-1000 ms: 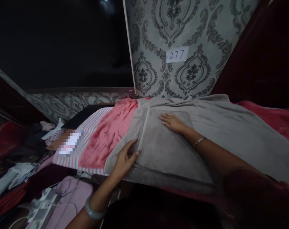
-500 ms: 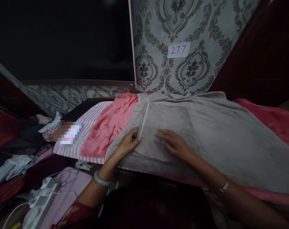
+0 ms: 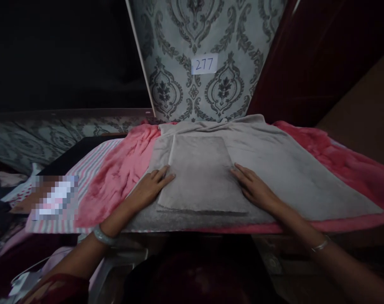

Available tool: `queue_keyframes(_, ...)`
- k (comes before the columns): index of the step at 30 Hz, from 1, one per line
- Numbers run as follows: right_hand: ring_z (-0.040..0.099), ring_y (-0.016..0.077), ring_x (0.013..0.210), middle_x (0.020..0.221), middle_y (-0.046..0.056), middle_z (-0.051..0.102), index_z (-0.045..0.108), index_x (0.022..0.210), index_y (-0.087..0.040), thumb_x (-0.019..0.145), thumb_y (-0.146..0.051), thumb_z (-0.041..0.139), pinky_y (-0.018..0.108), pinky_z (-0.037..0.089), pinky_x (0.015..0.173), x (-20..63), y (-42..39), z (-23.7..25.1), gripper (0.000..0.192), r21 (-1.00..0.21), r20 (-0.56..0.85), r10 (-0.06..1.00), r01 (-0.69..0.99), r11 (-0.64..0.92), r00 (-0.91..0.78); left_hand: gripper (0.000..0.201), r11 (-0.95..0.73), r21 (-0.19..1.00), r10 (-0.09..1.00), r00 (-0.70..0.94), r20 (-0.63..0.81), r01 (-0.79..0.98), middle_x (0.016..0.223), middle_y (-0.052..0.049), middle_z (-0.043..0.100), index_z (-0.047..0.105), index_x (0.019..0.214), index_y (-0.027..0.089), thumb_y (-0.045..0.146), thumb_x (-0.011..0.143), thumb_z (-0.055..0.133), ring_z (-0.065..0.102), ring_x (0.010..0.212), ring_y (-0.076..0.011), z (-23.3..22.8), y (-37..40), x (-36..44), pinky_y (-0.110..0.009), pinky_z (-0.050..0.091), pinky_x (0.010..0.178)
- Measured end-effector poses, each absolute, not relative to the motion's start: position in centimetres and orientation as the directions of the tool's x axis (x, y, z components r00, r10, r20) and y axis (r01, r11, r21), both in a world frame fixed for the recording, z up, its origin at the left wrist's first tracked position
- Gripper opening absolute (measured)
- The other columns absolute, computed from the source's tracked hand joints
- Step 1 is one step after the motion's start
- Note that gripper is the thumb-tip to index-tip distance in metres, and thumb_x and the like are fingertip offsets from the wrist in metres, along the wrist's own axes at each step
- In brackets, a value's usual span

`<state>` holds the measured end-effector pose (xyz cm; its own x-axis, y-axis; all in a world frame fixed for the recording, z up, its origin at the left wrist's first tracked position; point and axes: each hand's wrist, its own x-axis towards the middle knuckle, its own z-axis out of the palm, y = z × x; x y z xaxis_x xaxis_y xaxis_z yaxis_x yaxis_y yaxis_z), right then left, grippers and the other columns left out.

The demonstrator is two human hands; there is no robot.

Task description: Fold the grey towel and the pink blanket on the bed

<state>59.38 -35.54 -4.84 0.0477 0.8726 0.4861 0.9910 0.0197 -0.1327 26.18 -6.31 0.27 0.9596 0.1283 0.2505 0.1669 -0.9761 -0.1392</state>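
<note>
A grey plush cloth, folded into a flat rectangle [image 3: 200,177], lies on a larger spread of grey plush blanket [image 3: 274,169]. My left hand [image 3: 152,183] rests at the left edge of the folded rectangle, its fingers stretched out and the thumb apart. At the right edge lies my right hand [image 3: 253,185], fingers extended and slightly spread, touching the fabric. Neither hand grips anything. Pink fluffy fabric [image 3: 122,169] shows beneath the grey blanket on the left, and more red-pink fabric [image 3: 331,156] on the right.
A striped cloth [image 3: 90,169] covers the table's left end, with a blurred-out item [image 3: 57,196] on it. Behind stand a large dark screen [image 3: 65,55] and a patterned wall bearing a paper marked 277 [image 3: 204,64]. A dark red panel [image 3: 287,76] rises at the right.
My right hand has moved from the middle of the folded cloth to its right edge. My left hand stays by the left edge. The camera view has turned right.
</note>
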Motion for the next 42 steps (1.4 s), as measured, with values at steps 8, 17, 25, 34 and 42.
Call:
queue_keyframes(8,0.033,0.0267,0.149,0.166,0.008,0.027,0.028,0.161,-0.031,0.076,0.005,0.043,0.054,0.04,0.116,58.6,-35.7,-3.1,0.093,-0.107,0.414,0.907,0.986,0.126,-0.071,0.063,-0.979,-0.204,-0.06,0.981,0.187,-0.021,0.156,-0.01,0.049,0.05,0.149,0.024,0.003,0.089,0.042,0.047,0.138,-0.0266,0.6,-5.0,25.6,-0.045,0.042,0.111)
queue_keyframes(17,0.049,0.0244,0.139,0.146,0.006,0.058,0.054,0.147,-0.032,0.088,-0.007,0.051,0.05,0.046,0.112,58.6,-34.3,-2.1,0.063,-0.285,0.426,0.901,0.932,0.224,-0.086,0.067,-0.986,-0.152,-0.096,0.986,0.134,-0.075,0.153,-0.011,0.052,0.052,0.147,0.023,0.003,0.083,0.048,0.046,0.14,-0.0284,1.0,-4.4,25.6,-0.047,0.038,0.115)
queue_keyframes(25,0.053,0.0263,0.134,0.138,0.008,0.064,0.063,0.138,-0.031,0.095,-0.022,0.056,0.049,0.05,0.109,58.4,-33.8,-2.3,0.044,-0.409,0.499,0.866,0.875,0.258,-0.022,0.066,-0.987,-0.16,-0.038,0.989,0.14,-0.016,0.155,-0.011,0.049,0.052,0.146,0.021,-0.001,0.084,0.046,0.046,0.139,-0.0275,0.7,-5.1,25.7,-0.044,0.041,0.112)
queue_keyframes(34,0.056,0.0273,0.131,0.135,0.009,0.066,0.067,0.13,-0.028,0.091,-0.021,0.057,0.052,0.048,0.108,58.5,-33.0,-2.9,0.041,-0.384,0.531,0.848,0.891,0.244,-0.004,0.05,-0.998,-0.05,-0.045,0.959,0.281,-0.032,0.146,-0.012,0.058,0.062,0.135,0.022,0.006,0.089,0.051,0.049,0.137,-0.028,0.9,-4.9,26.5,-0.048,0.043,0.112)
queue_keyframes(42,0.069,0.0295,0.105,0.105,0.006,0.076,0.076,0.095,-0.025,0.081,-0.063,0.071,0.049,0.052,0.101,59.2,-31.4,9.0,0.041,-0.719,0.586,0.713,0.652,0.239,0.385,0.036,-0.839,0.542,0.314,0.779,0.543,-0.039,0.125,-0.011,0.07,0.071,0.11,0.02,0.048,0.09,0.06,0.056,0.128,-0.0291,11.0,-5.3,29.4,-0.043,0.046,0.108)
